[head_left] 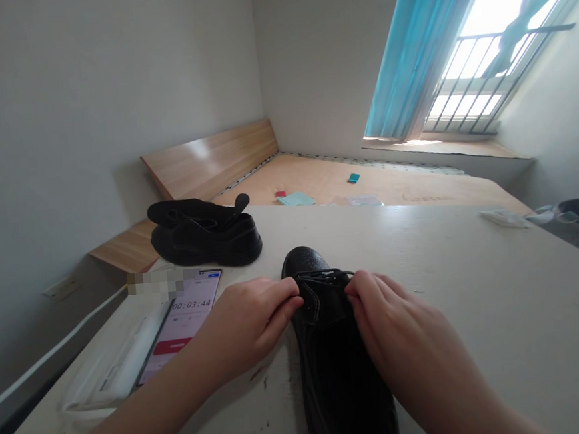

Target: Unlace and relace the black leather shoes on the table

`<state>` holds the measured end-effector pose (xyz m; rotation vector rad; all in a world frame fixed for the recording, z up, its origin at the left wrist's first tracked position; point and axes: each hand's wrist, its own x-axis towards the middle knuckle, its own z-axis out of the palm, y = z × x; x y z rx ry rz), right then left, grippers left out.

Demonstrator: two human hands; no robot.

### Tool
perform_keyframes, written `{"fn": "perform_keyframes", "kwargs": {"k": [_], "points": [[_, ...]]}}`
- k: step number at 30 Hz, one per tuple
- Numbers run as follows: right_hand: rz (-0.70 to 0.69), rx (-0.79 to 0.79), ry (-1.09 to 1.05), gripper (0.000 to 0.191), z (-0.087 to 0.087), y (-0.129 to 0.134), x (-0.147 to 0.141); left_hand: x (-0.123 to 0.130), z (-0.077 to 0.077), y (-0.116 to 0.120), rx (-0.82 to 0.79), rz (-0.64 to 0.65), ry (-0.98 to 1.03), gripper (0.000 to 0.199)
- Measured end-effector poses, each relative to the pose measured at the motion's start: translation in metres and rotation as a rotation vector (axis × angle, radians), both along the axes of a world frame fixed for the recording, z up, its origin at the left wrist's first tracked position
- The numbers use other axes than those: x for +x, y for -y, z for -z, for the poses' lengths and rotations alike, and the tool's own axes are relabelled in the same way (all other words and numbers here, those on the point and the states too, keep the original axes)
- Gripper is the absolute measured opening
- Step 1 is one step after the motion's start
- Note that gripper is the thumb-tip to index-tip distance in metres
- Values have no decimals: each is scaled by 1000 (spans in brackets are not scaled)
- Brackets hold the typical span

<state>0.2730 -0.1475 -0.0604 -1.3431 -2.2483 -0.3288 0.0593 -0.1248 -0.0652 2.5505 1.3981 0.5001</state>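
A black leather shoe (305, 259) rests on the white table (438, 265) with its toe pointing away from me and its dark opening towards me. Black laces (324, 278) cross its front. My left hand (261, 313) is closed in a pinch at the left lace flap of the shoe. On the other side, my right hand (387, 309) pinches at the right edge, where a lace loop runs to its fingertips. What exactly lies between the fingertips of each hand is too small to tell.
Another black shoe (206, 240) stands at the back left with a black insole lying on top. A phone (187, 318) showing a timer lies left of my left hand, beside a clear plastic case (115, 364). Beyond the table is a bed (316, 168); a plastic packet (505, 218) lies at the far right.
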Motion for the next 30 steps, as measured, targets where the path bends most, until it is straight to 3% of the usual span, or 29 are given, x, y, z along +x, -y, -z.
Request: {"fn": "perform_keyframes", "kwargs": {"k": [3, 6, 8, 11, 14, 17, 20, 30], "points": [[-158, 77, -107, 11, -7, 0, -2, 1, 1, -1, 62, 16, -57, 39], [-377, -179, -405, 14, -24, 6, 1, 2, 2, -2, 87, 20, -94, 44], [-383, -306, -615, 14, -40, 13, 5, 3, 2, -1, 79, 22, -105, 46], [-313, -257, -730, 12, -61, 19, 10, 5, 2, 3, 48, 16, -79, 49], [-266, -332, -481, 11, -69, 8, 7, 9, 2, 7, 33, -4, -18, 50], [-161, -387, -85, 11, -63, -13, -4, 12, 2, 9, 43, -40, 13, 45], [-125, -400, 158, 11, -55, -30, -15, 12, 1, 10, 43, -41, 25, 37], [-219, -458, 133, 8, -45, -38, -23, 12, 1, 9, -2, -27, 63, 33]]}}
